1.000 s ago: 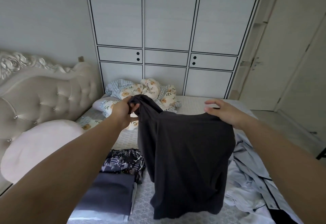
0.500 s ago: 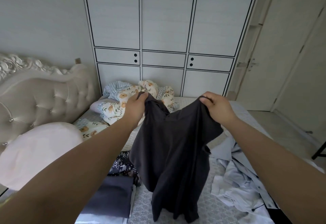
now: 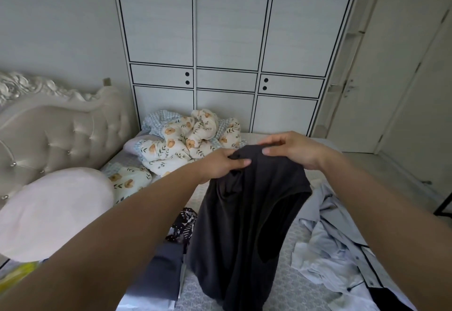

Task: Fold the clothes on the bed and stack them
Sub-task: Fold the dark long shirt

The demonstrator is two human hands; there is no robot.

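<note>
garment (image 3: 244, 225) hangs lengthwise from both hands.

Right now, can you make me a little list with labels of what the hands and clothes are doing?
left hand: grips the top of the dark shirt
right hand: holds the shirt's top, close beside the left hand
dark shirt: hangs down above the bed
folded clothes: lie on the bed, left of the shirt
light blue shirt: crumpled on the right
flowery blanket: bunched at the far side

no readable text, no labels, no brands, no numbers on anything
</note>
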